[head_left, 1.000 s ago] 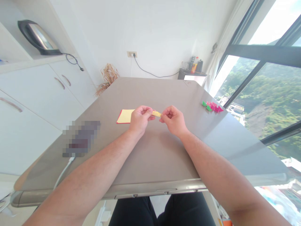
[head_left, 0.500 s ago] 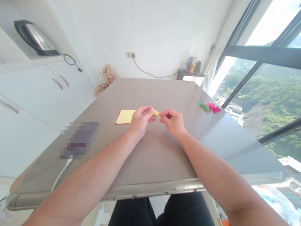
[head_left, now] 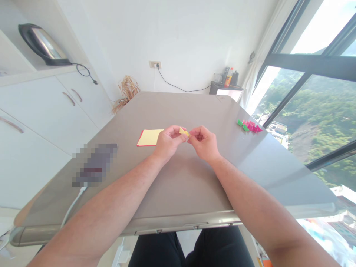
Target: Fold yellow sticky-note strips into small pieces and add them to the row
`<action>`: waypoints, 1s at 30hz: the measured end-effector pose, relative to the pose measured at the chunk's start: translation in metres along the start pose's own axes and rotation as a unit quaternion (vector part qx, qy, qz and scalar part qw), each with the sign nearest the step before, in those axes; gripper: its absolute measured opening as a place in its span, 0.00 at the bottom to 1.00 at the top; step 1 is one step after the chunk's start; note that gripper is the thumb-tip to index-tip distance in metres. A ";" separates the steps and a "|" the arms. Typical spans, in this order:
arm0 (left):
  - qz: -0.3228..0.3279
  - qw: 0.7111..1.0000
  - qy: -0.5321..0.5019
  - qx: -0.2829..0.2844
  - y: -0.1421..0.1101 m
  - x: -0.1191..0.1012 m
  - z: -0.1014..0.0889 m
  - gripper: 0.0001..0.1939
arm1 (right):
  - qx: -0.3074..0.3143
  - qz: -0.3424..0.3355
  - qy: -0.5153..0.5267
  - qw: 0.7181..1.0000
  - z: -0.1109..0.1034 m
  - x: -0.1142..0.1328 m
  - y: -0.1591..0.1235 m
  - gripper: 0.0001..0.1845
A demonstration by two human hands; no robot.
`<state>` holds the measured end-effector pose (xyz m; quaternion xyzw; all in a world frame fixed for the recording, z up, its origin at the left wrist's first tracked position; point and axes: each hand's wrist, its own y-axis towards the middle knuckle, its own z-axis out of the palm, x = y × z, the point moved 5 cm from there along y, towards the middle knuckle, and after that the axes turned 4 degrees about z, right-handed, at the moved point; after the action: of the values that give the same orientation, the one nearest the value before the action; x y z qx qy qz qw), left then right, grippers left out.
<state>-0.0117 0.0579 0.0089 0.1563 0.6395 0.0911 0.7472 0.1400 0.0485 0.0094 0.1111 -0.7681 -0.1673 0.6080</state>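
Note:
A small folded piece of yellow paper (head_left: 184,132) is held up over the middle of the table between my two hands. My left hand (head_left: 168,142) pinches its left side between thumb and fingers. At its right end, the fingertips of my right hand (head_left: 204,143) are closed on it. Fingers hide part of the folds. Just left of my left hand lies a pad of pale yellow paper (head_left: 150,138) with a red edge, its right end covered by that hand.
Small folded pink paper shapes (head_left: 254,127) and green ones (head_left: 245,127) sit near the table's (head_left: 183,185) right edge. A pixelated dark object (head_left: 97,163) with a white cable (head_left: 72,204) lies at the left. An electric kettle (head_left: 46,44) stands on a shelf.
The yellow paper has turned slightly between my fingers and shows more of its folded side. My left thumb and fingers have shifted their hold, closing nearer the right hand.

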 end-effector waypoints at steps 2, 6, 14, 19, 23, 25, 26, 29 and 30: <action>0.000 1.000 -0.015 -0.004 0.000 -0.001 0.001 0.14 | 0.001 -0.002 -0.001 1.000 0.002 0.002 -0.001 0.07; 0.020 0.999 -0.028 0.008 0.000 -0.001 0.000 0.12 | 0.010 0.005 -0.023 1.000 0.004 0.007 -0.003 0.13; 0.008 0.999 -0.024 0.024 0.001 0.003 -0.003 0.16 | -0.019 -0.068 -0.126 0.990 0.001 0.009 -0.003 0.07; 0.005 0.999 -0.007 0.031 0.002 0.004 -0.005 0.13 | -0.027 -0.104 -0.150 0.983 0.002 0.010 -0.005 0.04; 0.011 0.999 0.001 0.049 0.001 0.002 -0.006 0.12 | -0.031 -0.137 -0.174 0.975 0.002 0.011 -0.006 0.06; 0.009 0.998 -0.003 0.057 0.001 0.001 -0.005 0.13 | -0.030 -0.147 -0.201 0.968 0.001 0.012 -0.006 0.07; 0.008 0.998 -0.004 0.057 0.000 0.001 -0.005 0.13 | -0.029 -0.151 -0.214 0.965 0.002 0.012 -0.006 0.07; 0.008 0.999 -0.007 0.039 0.001 0.000 -0.006 0.11 | -0.028 -0.160 -0.232 0.959 0.002 0.012 -0.006 0.09; 0.008 0.999 -0.008 0.030 0.001 0.000 -0.006 0.11 | -0.029 -0.161 -0.233 0.959 0.001 0.013 -0.006 0.09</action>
<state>-0.0180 0.0596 0.0081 0.1845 0.6347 0.0761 0.7465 0.1353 0.0380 0.0180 0.1737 -0.8551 -0.3066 0.3803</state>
